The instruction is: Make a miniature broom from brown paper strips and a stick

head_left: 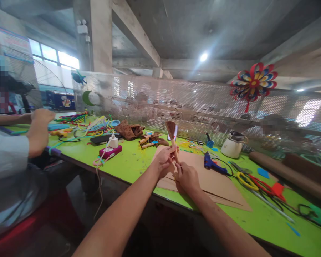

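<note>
A small brush-like piece [171, 130], with a flared brown bristle head and a light tan handle, stands nearly upright above the table's front part. Wrapped round the upper handle are the fingers of my left hand [166, 159]. Lower down, my right hand [187, 176] grips the handle's bottom end. Beneath both hands lie sheets of brown cardboard [214, 178]. A blue glue gun [214, 164] rests on the sheets' right side. Behind the brush, part of a lit phone screen [176, 132] shows.
Yellow-handled scissors [246, 181], red-handled tools and a metal rod lie at right, near a white kettle-like pot [232, 145]. Left are a purple power strip [111, 152], crumpled brown material [130, 129] and colourful strips. A co-worker's hand [41, 123] is at far left. A perforated screen [155, 92] stands behind.
</note>
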The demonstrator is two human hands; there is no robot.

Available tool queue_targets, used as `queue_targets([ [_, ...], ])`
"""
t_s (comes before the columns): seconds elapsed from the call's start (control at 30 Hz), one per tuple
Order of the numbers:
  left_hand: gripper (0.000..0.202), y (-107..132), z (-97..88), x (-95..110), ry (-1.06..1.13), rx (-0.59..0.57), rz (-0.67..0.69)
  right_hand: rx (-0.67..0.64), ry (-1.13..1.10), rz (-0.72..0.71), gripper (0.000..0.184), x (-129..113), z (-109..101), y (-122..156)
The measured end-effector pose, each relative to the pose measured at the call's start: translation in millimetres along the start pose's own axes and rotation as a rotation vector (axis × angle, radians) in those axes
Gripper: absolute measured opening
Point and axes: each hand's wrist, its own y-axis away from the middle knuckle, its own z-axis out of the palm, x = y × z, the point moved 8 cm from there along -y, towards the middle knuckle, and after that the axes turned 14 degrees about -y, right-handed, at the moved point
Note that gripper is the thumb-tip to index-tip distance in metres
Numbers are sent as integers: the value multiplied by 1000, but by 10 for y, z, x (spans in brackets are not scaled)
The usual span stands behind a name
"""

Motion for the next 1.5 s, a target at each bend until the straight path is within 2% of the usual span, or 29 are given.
queue_targets([
  [0.2, 24, 9, 0, -7, -37, -22, -29, 55, 96, -51, 31, -125, -64, 47],
  [0.3, 26, 27, 43, -18, -63, -59, -51, 106, 55, -91, 28, -177, -101, 39],
  [0.37, 28, 29, 62, -25, -77, -74, -54, 93, 39, -105, 26, -191, -90, 26],
  [0.73, 27, 8, 36, -45, -128, -58, -30, 82, 112, -52, 24, -100, -109, 18],
  [0.97, 29, 106, 109, -20, -194, -60, -121, 38, 185, -95, 21, -47, -251, -12],
  [1.07, 28, 196, -81, 168, -265, 64, -113, 0, 226, -146, 21, -79, -396, -48],
  [1.13, 20, 284, -351, 459, -296, 250, -16, -25, 242, -189, 21, -146, -508, -40],
  [1.2, 14, 382, -559, 783, -286, 369, 91, -38, 228, -248, 23, -272, -629, 19],
  [1.27, 29, 454, -639, 1053, -271, 414, 180, -39, 162, -307, 25, -439, -762, 126],
  [1.3, 35, 461, -596, 1145, -266, 373, 215, -37, 113, -322, 27, -521, -833, 186],
  [1.37, 42, 423, -330, 1208, -265, 143, 255, -44, 0, -314, 28, -646, -966, 293],
  [1.43, 39, 392, -32, 1135, -271, -76, 242, -66, -92, -288, 28, -703, -1063, 367],
  [1.5, 26, 371, 128, 1002, -284, -161, 177, -65, -119, -287, 28, -677, -1132, 399],
])
